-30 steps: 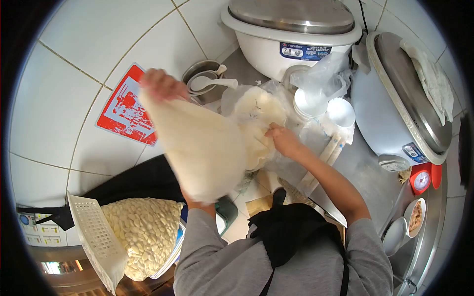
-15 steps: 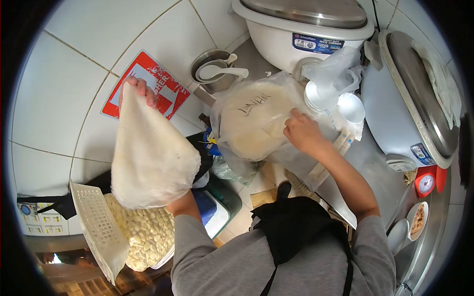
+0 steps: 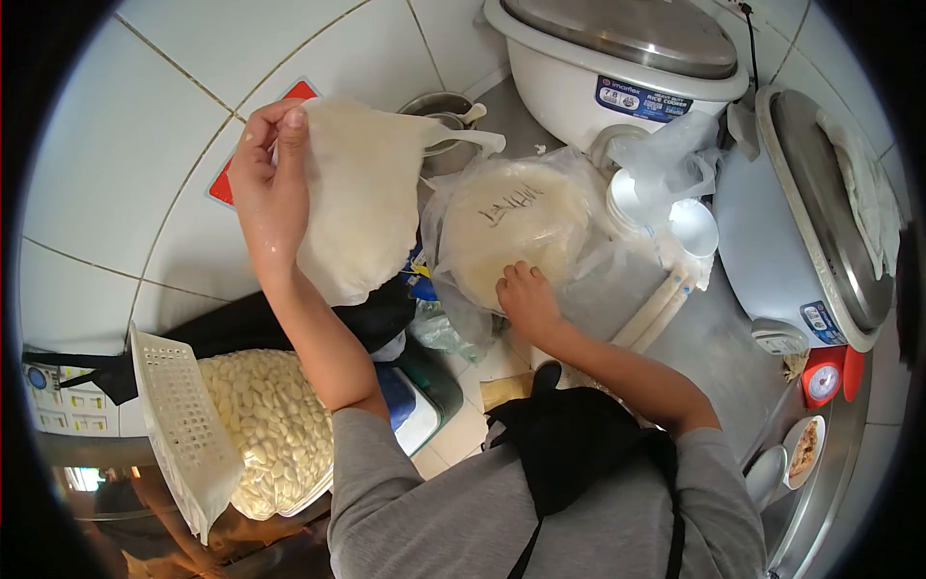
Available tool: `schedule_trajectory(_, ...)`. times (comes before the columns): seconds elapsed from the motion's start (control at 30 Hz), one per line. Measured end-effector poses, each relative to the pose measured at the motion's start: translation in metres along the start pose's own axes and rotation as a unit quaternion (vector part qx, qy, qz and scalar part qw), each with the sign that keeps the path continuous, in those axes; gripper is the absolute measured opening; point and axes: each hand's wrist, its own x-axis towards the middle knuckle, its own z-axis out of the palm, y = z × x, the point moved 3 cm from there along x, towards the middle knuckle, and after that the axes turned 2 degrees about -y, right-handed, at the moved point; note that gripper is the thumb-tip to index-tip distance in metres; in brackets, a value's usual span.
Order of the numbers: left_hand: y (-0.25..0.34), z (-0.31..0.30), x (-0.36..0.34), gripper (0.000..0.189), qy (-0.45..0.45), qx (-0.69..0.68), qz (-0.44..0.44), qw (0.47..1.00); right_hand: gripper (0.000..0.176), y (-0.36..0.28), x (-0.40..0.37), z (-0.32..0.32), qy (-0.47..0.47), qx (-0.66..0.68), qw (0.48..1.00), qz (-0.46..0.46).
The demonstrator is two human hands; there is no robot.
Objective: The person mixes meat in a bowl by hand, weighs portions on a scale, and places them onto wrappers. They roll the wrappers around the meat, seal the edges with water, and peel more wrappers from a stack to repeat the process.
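Observation:
My left hand (image 3: 275,159) is raised at the left, thumb and fingers pinching the edge of a thin, pale dough wrapper (image 3: 362,198) that hangs down in front of the wall. Lower and to the right lies a clear plastic bag (image 3: 593,275) holding round, pale dough wrappers (image 3: 516,227), with dark handwriting across it. My right hand (image 3: 531,301) is at the near edge of this bag, its fingers bent and closed on the plastic. The fingertips are partly hidden.
Two large rice cookers (image 3: 622,72) (image 3: 820,222) stand at the back and right. White bowls (image 3: 693,228), a metal pot (image 3: 439,104) with ladles, and a red scale (image 3: 823,378) are around the counter. At lower left, peeled garlic cloves (image 3: 275,425) sit beside a white perforated basket (image 3: 183,415).
My left hand has turned and moved the hanging wrapper right, partly covering the red sign and the pot. My right hand has shifted from the bag's right side to its near edge.

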Motion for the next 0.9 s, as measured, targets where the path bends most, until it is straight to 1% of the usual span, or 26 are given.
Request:
schedule_trajectory(0.03,-0.002,0.001,0.002,0.031,-0.004,0.019,-0.022,1.000,0.014,0.001,0.000,0.004,-0.007,-0.014,1.000,0.016)
schedule_trajectory(0.07,-0.003,0.000,0.004,0.031,-0.003,0.019,-0.021,1.000,0.016,0.003,0.000,0.008,-0.015,-0.027,0.999,0.032)
schedule_trajectory(0.2,-0.013,-0.005,0.005,0.035,0.015,0.033,-0.036,0.999,0.016,0.005,-0.002,0.005,-0.038,-0.035,0.998,0.027)
schedule_trajectory(0.27,-0.016,-0.008,0.004,0.036,0.022,0.035,-0.044,0.998,0.015,0.004,-0.004,0.002,-0.057,-0.044,0.997,-0.011)
schedule_trajectory(0.3,-0.017,-0.009,0.003,0.037,0.023,0.034,-0.045,0.998,0.015,0.006,-0.006,0.003,-0.057,-0.044,0.997,-0.012)
schedule_trajectory(0.37,-0.020,-0.013,0.003,0.038,0.028,0.035,-0.046,0.998,0.013,0.007,-0.006,0.005,-0.042,-0.014,0.998,-0.053)
schedule_trajectory(0.4,-0.022,-0.015,0.003,0.038,0.022,0.031,-0.044,0.998,0.013,0.008,-0.004,0.003,-0.042,-0.015,0.998,-0.055)
schedule_trajectory(0.47,-0.026,-0.019,0.003,0.039,0.018,0.029,-0.044,0.998,0.012,0.014,0.000,-0.001,-0.057,0.104,0.993,0.013)
schedule_trajectory(0.5,-0.028,-0.021,0.003,0.038,0.011,0.027,-0.049,0.998,0.012,0.015,0.003,-0.008,-0.058,0.104,0.993,0.010)
schedule_trajectory(0.53,-0.029,-0.023,0.004,0.038,0.003,0.024,-0.054,0.998,0.013,0.019,0.006,-0.021,-0.023,0.214,0.975,0.057)
schedule_trajectory(0.57,-0.030,-0.025,0.004,0.038,0.005,0.025,-0.054,0.998,0.015,0.023,0.008,-0.034,0.012,0.320,0.942,0.104)
schedule_trajectory(0.6,-0.032,-0.027,0.005,0.038,0.007,0.021,-0.061,0.998,0.015,0.023,0.011,-0.050,0.012,0.320,0.942,0.102)
schedule_trajectory(0.67,-0.038,-0.030,0.007,0.037,0.010,0.016,-0.069,0.997,0.020,0.020,0.016,-0.086,0.019,0.391,0.916,0.091)
schedule_trajectory(0.7,-0.043,-0.033,0.009,0.037,0.023,0.017,-0.067,0.997,0.020,0.019,0.022,-0.104,0.019,0.391,0.916,0.092)
schedule_trajectory(0.77,-0.043,-0.035,0.010,0.037,0.032,0.018,-0.065,0.997,0.022,0.021,0.042,-0.141,0.064,0.486,0.870,0.047)
schedule_trajectory(0.83,-0.038,-0.039,0.012,0.036,0.052,0.015,-0.057,0.997,0.024,0.028,0.064,-0.164,0.072,0.559,0.825,0.036)
schedule_trajectory(0.87,-0.040,-0.041,0.014,0.036,0.050,0.015,-0.054,0.997,0.024,0.035,0.074,-0.175,0.076,0.560,0.824,0.037)
schedule_trajectory(0.9,-0.044,-0.046,0.016,0.036,0.062,0.018,-0.055,0.996,0.023,0.043,0.082,-0.185,0.065,0.604,0.793,0.046)
